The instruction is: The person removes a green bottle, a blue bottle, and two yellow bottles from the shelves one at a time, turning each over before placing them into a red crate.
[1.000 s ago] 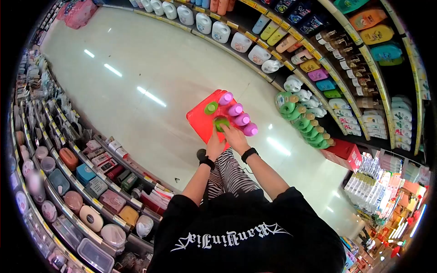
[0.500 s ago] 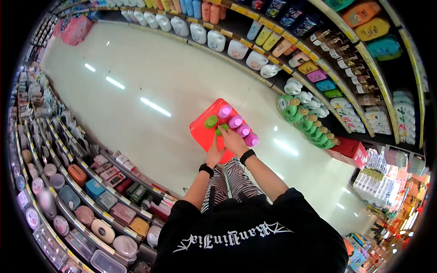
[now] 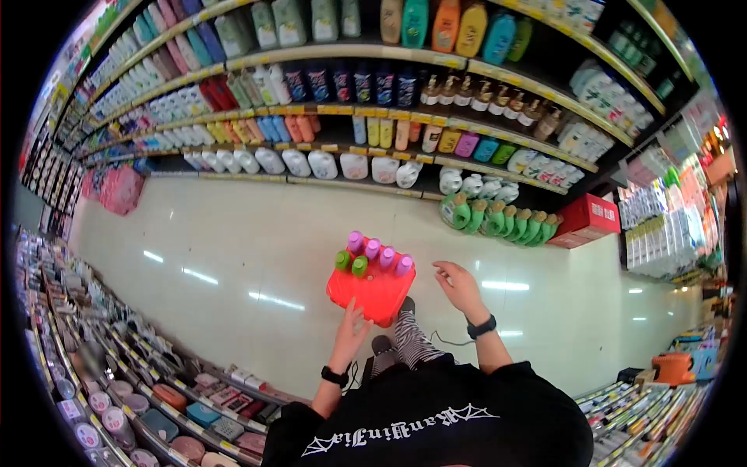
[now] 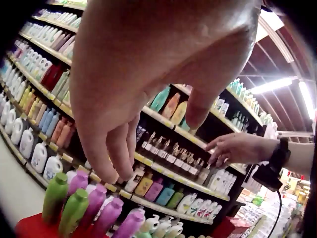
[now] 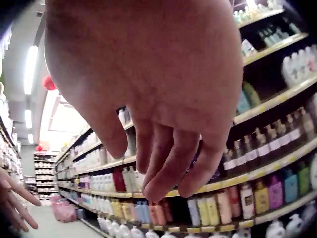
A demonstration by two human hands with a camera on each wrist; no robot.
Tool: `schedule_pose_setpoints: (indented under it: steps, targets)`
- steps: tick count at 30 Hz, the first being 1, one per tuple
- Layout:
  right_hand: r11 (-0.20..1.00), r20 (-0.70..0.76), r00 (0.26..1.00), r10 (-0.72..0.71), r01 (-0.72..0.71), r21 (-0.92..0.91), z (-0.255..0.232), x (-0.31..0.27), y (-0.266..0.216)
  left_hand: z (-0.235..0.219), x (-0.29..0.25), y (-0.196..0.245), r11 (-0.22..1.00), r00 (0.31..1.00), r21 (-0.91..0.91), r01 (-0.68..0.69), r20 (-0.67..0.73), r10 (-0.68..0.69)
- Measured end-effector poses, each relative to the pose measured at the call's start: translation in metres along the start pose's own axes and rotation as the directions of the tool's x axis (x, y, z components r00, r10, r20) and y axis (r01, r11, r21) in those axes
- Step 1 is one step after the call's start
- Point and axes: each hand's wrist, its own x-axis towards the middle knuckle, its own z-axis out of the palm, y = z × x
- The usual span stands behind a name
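A pale floor (image 3: 233,257) is crossed by reflected strips of light. Its far side is bordered by a long shelf unit (image 3: 389,51), whose tiers are packed with bottles of many colours. On the near side, a black top (image 3: 436,397) with white lettering is worn by the person. A pink bundle (image 3: 120,191) is seen at the far left, on the floor beside the shelves. At the right end of the unit, a red box (image 3: 587,222) is placed next to a row of green jugs (image 3: 502,221). A red stool (image 3: 373,300) is set in front of the person's feet, and its near part is left bare.

The right hand (image 3: 461,288) is held above the floor, well apart from the stool to its right; its fingers are loosely bent, and nothing is gripped. The left hand (image 3: 350,335) is extended towards the stool's near edge, with thumb and fingers spread and nothing held; whether the edge is touched cannot be told.

Four purple bottles (image 3: 387,258) are stood upright in a slanting row along the stool's far side. Two green bottles (image 3: 359,266) are stood upright just before the row's left end. On each wrist a black wristband (image 3: 482,327) is worn.
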Motion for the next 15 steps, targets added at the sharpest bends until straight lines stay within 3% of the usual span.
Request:
schedule_pose_setpoints:
  steps: [3,7,15]
  targets:
    - [0.996,-0.193,0.977,0.094,-0.091,0.024,-0.04,-0.06,-0.009,0.013,-0.032,0.026,0.997,0.996,-0.029,-0.069,0.052,0.071]
    - [0.985,-0.303,0.937,0.173,-0.17,0.035,-0.068,-0.129,0.005,0.043,-0.058,0.048,0.988,0.977,-0.058,-0.143,0.152,0.15]
    - [0.973,-0.462,0.87,0.171,-0.222,-0.058,-0.134,-0.18,0.041,0.117,-0.068,0.115,0.947,0.894,0.022,-0.321,0.339,0.295]
